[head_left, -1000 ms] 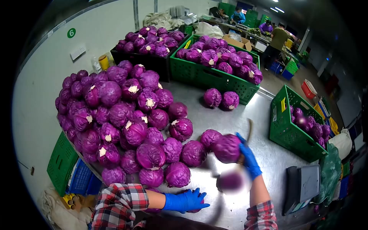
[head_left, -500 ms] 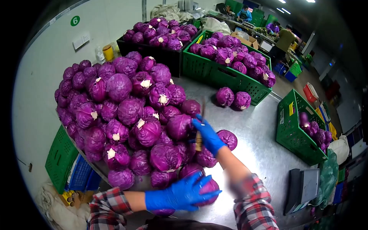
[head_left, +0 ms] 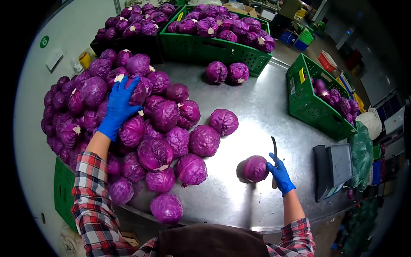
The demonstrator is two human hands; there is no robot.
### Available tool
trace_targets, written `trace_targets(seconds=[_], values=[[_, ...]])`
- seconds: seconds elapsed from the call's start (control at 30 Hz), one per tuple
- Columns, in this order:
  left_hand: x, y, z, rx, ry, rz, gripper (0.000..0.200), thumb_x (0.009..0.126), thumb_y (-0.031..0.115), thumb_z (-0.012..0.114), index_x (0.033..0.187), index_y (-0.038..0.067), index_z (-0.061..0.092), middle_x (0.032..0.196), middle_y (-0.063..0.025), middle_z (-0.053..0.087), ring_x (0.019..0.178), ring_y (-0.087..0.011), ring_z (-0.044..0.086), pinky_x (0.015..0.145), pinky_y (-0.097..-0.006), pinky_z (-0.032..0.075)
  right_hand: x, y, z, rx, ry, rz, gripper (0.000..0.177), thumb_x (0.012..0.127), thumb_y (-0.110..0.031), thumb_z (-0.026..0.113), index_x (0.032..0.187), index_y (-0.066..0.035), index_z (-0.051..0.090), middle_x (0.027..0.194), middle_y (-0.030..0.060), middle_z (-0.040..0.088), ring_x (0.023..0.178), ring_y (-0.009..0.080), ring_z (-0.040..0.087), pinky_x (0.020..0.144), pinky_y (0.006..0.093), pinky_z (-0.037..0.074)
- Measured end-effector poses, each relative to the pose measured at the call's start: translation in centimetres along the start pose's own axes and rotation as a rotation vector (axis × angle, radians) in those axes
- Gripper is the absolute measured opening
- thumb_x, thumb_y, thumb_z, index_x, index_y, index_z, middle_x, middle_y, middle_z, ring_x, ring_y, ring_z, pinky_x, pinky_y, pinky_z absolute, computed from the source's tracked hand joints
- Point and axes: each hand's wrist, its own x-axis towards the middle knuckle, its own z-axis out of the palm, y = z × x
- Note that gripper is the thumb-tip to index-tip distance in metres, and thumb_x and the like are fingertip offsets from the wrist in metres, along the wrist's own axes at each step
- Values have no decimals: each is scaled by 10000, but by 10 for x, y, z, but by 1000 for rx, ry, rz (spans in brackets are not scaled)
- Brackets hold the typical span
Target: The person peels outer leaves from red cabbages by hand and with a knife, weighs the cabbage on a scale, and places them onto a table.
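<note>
My left hand (head_left: 117, 107), in a blue glove, reaches onto the big heap of red cabbages, its fingers curved around the side of one red cabbage (head_left: 138, 93). Gloved in blue too, my right hand (head_left: 281, 176) grips a knife (head_left: 275, 150) with a dark, slightly curved blade pointing away from me and a light handle partly hidden by the hand. Its fingertips are at the edge of a single red cabbage (head_left: 255, 168) lying on the metal table (head_left: 227, 195). Several more cabbages lie at the heap's near side, among them a loose one (head_left: 166, 208) by the table edge.
A green crate (head_left: 214, 50) and a black crate (head_left: 130, 46), both full of cabbages, stand at the back. Two cabbages sit before the green one. On the right are another green crate (head_left: 319, 103) with cabbages and a grey-topped device (head_left: 341, 162).
My left hand has gone from a cabbage near me up to the heap. My right hand, with the knife, has moved right, beside a cabbage now apart from the heap. The view has shifted.
</note>
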Motion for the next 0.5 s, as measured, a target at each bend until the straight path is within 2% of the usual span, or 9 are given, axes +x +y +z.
trace_targets(seconds=[0.03, 0.1, 0.13, 0.2, 0.23, 0.27, 0.33, 0.43, 0.5], values=[[2, 6, 4, 51, 26, 13, 925, 602, 283, 787, 1403, 203, 332, 1355, -223, 365, 1234, -422, 358, 1038, -464, 312, -5, -8, 3, 135, -54, 127, 607, 870, -257, 626, 1383, -70, 360, 1385, 106, 404, 1175, 198, 455, 992, 310, 354], [4, 37, -5, -5, 139, 115, 796, 665, 242, 750, 1355, 89, 384, 1335, -229, 380, 1213, -416, 380, 1019, -460, 328, -10, -24, 6, 216, -148, 10, 684, 871, -310, 621, 1420, -75, 290, 1437, 138, 329, 1275, 238, 373, 1046, 332, 295], [6, 71, -21, -146, 50, 116, 690, 703, 249, 733, 1306, 76, 446, 1315, -194, 431, 1227, -376, 397, 1028, -466, 316, -5, -17, 8, 137, -190, -44, 705, 870, -337, 616, 1428, -76, 271, 1453, 155, 295, 1322, 253, 297, 1069, 338, 255], [-23, 159, -33, -525, -344, 324, 594, 683, 234, 735, 1214, 75, 523, 1166, -137, 551, 1018, -338, 559, 896, -439, 438, 6, -14, 10, 15, -322, -130, 761, 862, -393, 608, 1442, -80, 228, 1479, 196, 219, 1404, 279, 94, 1113, 358, 158], [-16, 171, -35, -548, -618, 195, 621, 680, 276, 730, 1227, 81, 509, 1090, -140, 567, 923, -334, 587, 850, -422, 469, 11, 4, 11, 47, -289, -108, 764, 856, -366, 623, 1441, -76, 226, 1475, 187, 239, 1387, 279, 172, 1109, 363, 188], [-75, 204, 12, -266, -598, 531, 701, 679, 341, 724, 1286, 106, 460, 1077, -163, 545, 931, -326, 574, 846, -418, 470, 9, -12, 12, 87, -379, -76, 765, 851, -354, 631, 1438, -70, 231, 1470, 173, 257, 1373, 272, 211, 1104, 359, 207], [-104, 224, 20, -34, -582, 763, 850, 658, 420, 727, 1382, 166, 360, 1242, -218, 452, 1020, -415, 511, 851, -525, 437, -6, -32, 7, 156, -451, -11, 745, 847, -302, 647, 1428, -54, 251, 1452, 123, 313, 1319, 243, 324, 1085, 347, 262], [-120, 240, 53, 137, -565, 732, 882, 649, 441, 728, 1404, 199, 340, 1311, -226, 406, 1036, -490, 471, 832, -617, 401, -10, -19, 6, 228, -396, -9, 685, 866, -230, 623, 1425, -59, 266, 1407, 116, 372, 1275, 224, 382, 1070, 346, 301], [-122, 248, 73, 179, -527, 667, 873, 651, 446, 724, 1403, 211, 348, 1328, -226, 396, 1030, -524, 458, 814, -659, 384, -14, 0, 2, 628, -346, 46, 640, 885, -197, 588, 1426, -71, 271, 1387, 121, 392, 1254, 222, 410, 1053, 336, 334]])
